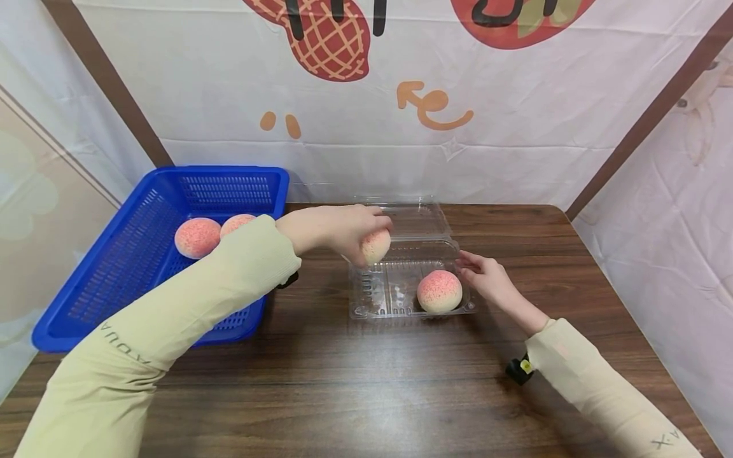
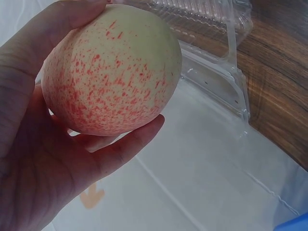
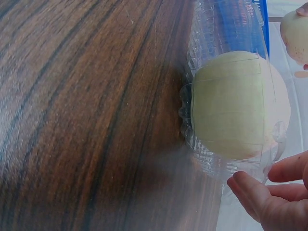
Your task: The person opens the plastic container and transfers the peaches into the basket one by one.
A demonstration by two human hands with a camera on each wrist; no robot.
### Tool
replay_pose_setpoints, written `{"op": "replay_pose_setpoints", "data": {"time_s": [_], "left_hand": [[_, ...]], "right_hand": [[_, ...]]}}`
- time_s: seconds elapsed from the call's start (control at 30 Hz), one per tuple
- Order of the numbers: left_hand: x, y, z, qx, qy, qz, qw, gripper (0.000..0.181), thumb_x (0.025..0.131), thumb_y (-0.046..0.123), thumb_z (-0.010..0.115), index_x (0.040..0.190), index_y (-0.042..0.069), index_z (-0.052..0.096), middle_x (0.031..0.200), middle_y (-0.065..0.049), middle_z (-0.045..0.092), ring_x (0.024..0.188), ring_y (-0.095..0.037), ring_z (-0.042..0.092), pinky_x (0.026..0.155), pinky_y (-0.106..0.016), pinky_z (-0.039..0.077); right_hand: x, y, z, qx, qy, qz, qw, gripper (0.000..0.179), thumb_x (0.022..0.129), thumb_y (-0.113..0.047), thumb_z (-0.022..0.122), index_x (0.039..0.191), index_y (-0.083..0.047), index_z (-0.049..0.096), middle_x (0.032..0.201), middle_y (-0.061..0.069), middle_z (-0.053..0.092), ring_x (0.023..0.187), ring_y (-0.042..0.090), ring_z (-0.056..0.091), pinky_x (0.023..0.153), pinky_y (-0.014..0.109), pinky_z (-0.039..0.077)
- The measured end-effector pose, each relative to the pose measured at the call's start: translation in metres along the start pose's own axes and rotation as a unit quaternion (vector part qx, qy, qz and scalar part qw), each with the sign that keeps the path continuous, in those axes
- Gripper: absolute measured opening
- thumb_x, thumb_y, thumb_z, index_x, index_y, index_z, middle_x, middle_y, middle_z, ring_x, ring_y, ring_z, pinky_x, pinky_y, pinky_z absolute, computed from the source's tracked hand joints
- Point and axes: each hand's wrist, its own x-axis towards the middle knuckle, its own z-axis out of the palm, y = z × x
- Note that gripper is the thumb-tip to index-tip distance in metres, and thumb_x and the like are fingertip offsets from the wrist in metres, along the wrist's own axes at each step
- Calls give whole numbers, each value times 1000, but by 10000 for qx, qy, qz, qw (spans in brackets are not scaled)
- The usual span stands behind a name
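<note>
My left hand (image 1: 346,230) grips a peach (image 1: 376,247), cream with red-pink speckles, above the left part of a clear plastic clamshell box (image 1: 375,289). In the left wrist view, the thumb and fingers curl round this peach (image 2: 115,72). The box lies open, its lid (image 1: 415,219) folded back towards the wall. A second peach (image 1: 439,291) sits in the right part of the box, seen through the plastic wall in the right wrist view. My right hand (image 1: 487,280) pinches the box's right rim between thumb and fingers (image 3: 250,192).
A blue plastic basket (image 1: 123,254) stands on the left of the wooden table (image 1: 366,394), with two peaches (image 1: 197,238) visible in it; my left sleeve partly covers it. Behind the table hangs a printed white cloth (image 1: 229,83).
</note>
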Motion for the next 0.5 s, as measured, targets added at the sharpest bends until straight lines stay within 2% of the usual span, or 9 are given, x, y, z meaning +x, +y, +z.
{"op": "replay_pose_setpoints", "data": {"time_s": [0.23, 0.5], "left_hand": [[-5, -6, 0, -41, 125, 1, 9999, 62, 61, 18, 77, 116, 7, 50, 109, -12, 49, 96, -29, 52, 82, -40, 44], [-14, -11, -3, -85, 261, -55, 9996, 57, 59, 15, 73, 112, 8, 52, 103, -9, 50, 90, -24, 52, 79, -36, 45]], "right_hand": [[0, -1, 0, 30, -20, 57, 10000, 45, 93, -2, 43, 135, 11, 32, 126, 27, 49, 114, 35, 50, 87, 37, 47], [0, -1, 0, -6, -10, 90, 10000, 45, 93, -3, 43, 135, 11, 32, 125, 27, 49, 114, 34, 50, 86, 35, 48]]}}
